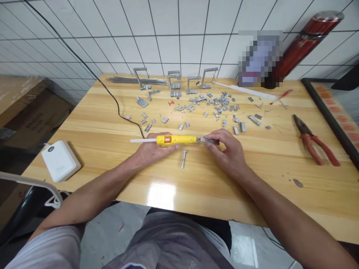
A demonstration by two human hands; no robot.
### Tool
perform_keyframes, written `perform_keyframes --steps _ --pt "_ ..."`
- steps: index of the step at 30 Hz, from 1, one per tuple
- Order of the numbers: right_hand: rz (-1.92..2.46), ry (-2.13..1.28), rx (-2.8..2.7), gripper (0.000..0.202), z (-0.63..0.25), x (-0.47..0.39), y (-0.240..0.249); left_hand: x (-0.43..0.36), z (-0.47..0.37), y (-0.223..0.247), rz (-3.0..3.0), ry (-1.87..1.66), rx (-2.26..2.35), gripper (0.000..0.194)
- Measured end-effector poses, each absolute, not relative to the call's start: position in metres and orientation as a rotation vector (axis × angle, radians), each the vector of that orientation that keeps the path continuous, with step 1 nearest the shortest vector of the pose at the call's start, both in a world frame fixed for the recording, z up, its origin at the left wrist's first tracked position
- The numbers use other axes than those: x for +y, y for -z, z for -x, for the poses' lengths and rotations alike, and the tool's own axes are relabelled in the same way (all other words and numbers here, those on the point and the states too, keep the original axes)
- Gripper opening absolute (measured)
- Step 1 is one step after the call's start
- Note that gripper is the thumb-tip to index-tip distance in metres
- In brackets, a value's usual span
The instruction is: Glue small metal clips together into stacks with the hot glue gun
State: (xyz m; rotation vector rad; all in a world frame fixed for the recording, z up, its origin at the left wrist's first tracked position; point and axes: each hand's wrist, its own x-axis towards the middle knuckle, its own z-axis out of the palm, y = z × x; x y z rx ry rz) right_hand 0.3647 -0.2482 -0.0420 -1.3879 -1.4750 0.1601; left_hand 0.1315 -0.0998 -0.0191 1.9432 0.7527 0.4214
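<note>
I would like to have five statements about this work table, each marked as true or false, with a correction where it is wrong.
1. The left hand holds a yellow glue gun. True.
2. The right hand holds nothing. False: it holds a flat gray piece at the front tip of the glue gun.
3. A white stick extends from the rear of the glue gun. True.
4. The red-handled pliers lie on the left side of the table. False: they lie on the right side.
5. A red flask stands near the tiled wall. True.
</note>
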Motion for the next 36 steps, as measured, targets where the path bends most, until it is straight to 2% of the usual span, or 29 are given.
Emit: perform_keyframes --steps 13,23,36 --pt "1.407 -0.214 -1.492 0.012 -0.364 -0.249 0.043 -0.102 -0.133 0.007 -1.874 -0.330 0.793 0.043" --pt "1.396 -0.194 -1.537 0.013 -0.366 -0.250 0.045 -0.099 -0.131 0.007 -1.898 -0.253 0.801 0.043" --pt "1.397 -0.193 -1.541 0.012 -0.367 -0.250 0.045 -0.101 -0.132 0.003 -1.862 -0.292 0.789 0.052"
